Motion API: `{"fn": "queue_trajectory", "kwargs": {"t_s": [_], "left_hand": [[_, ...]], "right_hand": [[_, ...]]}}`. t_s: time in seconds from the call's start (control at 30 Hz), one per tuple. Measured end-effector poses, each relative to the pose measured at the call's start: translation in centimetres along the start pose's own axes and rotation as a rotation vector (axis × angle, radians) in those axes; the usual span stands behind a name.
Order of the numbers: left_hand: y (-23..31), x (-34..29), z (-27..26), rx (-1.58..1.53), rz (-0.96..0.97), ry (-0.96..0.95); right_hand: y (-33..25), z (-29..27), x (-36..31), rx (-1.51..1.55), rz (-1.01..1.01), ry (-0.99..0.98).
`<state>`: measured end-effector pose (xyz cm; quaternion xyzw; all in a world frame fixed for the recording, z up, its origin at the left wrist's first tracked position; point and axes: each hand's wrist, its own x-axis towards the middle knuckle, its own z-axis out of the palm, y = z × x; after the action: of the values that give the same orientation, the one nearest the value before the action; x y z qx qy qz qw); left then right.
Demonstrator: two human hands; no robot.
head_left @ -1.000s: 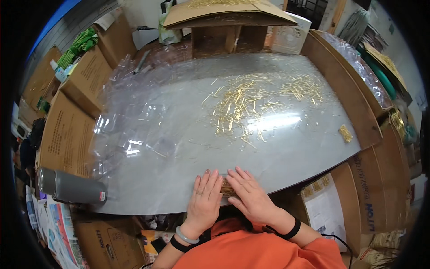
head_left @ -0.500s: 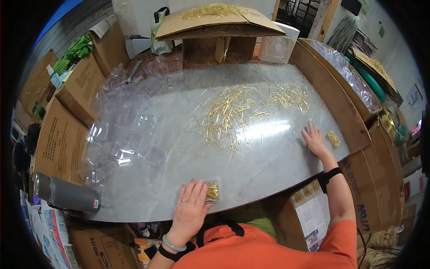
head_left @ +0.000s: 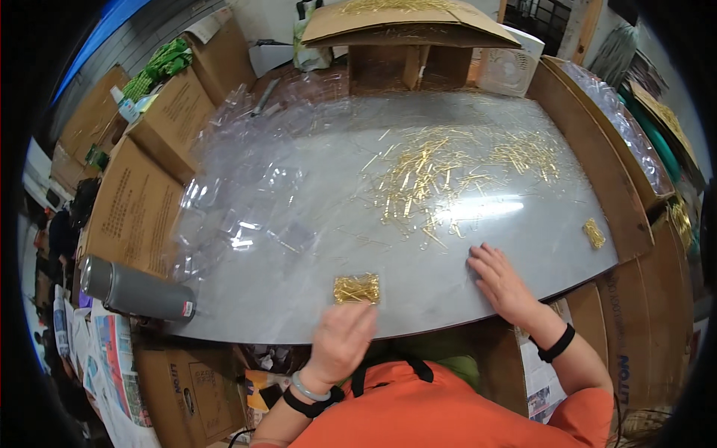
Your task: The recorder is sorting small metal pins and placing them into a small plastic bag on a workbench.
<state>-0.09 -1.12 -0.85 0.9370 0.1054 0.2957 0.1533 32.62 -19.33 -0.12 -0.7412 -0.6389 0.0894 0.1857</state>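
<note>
Pin case [head_left: 356,288]: on the table [head_left: 261,313], near the person's edge;
Left hand [head_left: 342,340]: at the case's near side, blurred; cannot tell whether it grips;
Right hand [head_left: 504,286]: empty, fingers extended;
Handling: probably light, stiff, slippery; pins may spill if tipped; hold level by the short sides

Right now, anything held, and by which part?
Right hand: nothing. Left hand: blurred at the near edge of the gold-filled case; can't tell if it grips.

Bright light leaves 1 white glare streak [head_left: 489,207] on the tabletop [head_left: 299,313] and glints on clear plastic pieces [head_left: 243,231]. The left hand [head_left: 342,342] is blurred, the right hand [head_left: 508,290] sharper; edges bend near black corners.
</note>
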Motion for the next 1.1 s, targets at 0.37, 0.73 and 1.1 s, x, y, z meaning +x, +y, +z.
{"fn": "queue_trajectory", "kwargs": {"t_s": [0.37,0.73,1.1], "left_hand": [[1.9,0.8,1.7,-0.057,-0.032,-0.021],[2.5,1.4,2.2,-0.054,-0.193,-0.048],[1.9,2.6,2.4,-0.105,-0.185,-0.17]], "right_hand": [[-8.5,4.8,1.0,-0.082,0.09,0.27],[-10.8,1.8,3.0,-0.008,-0.067,0.305],[-12.0,4.7,4.1,0.273,-0.143,0.284]]}}
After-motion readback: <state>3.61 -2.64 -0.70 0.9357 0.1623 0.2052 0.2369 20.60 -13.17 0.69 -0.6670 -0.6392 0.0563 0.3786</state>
